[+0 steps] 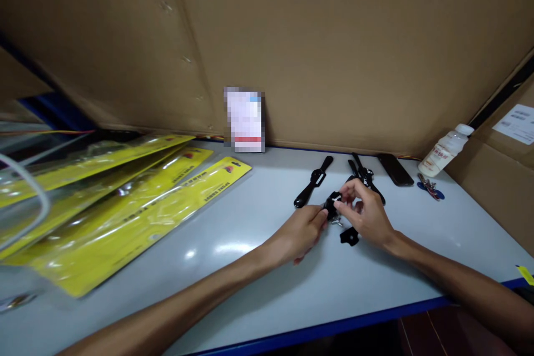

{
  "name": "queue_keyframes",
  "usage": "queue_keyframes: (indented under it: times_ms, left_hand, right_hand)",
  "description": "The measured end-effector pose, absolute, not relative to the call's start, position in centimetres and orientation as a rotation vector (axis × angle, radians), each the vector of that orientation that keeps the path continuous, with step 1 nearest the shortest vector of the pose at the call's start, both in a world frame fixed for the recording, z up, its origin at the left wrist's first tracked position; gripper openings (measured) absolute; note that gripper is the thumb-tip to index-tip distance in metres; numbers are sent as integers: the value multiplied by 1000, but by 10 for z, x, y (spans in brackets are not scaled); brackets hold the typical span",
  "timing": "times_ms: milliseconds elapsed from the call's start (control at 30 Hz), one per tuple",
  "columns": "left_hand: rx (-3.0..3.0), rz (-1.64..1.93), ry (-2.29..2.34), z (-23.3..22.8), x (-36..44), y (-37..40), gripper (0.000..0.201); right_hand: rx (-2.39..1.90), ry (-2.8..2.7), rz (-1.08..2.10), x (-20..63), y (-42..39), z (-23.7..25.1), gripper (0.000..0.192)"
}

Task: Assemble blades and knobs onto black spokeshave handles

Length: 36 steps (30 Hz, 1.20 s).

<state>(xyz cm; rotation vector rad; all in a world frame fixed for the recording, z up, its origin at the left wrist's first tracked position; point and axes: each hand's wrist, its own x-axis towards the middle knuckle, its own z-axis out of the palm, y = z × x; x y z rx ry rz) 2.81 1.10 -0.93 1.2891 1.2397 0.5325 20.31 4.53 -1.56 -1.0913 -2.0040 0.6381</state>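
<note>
Small black plastic part (332, 204), seemingly light and rigid, we pinch at its edges between left hand (301, 232) and right hand (364, 212) fingertips.

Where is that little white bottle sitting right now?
In the head view, the white bottle leans at the far right of the table, against the cardboard box, beside the dark phone.
</note>
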Motion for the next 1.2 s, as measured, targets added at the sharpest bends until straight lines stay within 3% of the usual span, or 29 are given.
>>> queue_keyframes:
  times_ms: [133, 267, 667, 800, 933, 1067, 1200]
  left_hand:
    - [1338, 507, 1269, -9, 29, 11, 29]
    - [1328, 509, 1271, -8, 30, 11, 29]
    - [1360, 549, 1295, -10, 25, 11, 28]
    - [1384, 538, 1322, -11, 21, 14, 32]
    - [1426, 501, 1333, -9, 19, 15, 32]
    - [1526, 513, 1340, -8, 19, 14, 32]
    - [1633, 530, 1308, -6, 18, 11, 35]
  right_hand:
    - [-1078, -2073, 625, 204, 47, -17, 3]
    - [-958, -2127, 588, 204, 46, -15, 20]
    - [-931, -2250, 409, 208, 49, -18, 11]
    - [-881, -2302, 292, 213, 52, -19, 23]
    - [-829, -2334, 304, 216, 56, -20, 19]
    - [-801, -2326, 314, 217, 59, -22, 29]
    - [-737, -2288, 299, 217, 61, -23, 12]
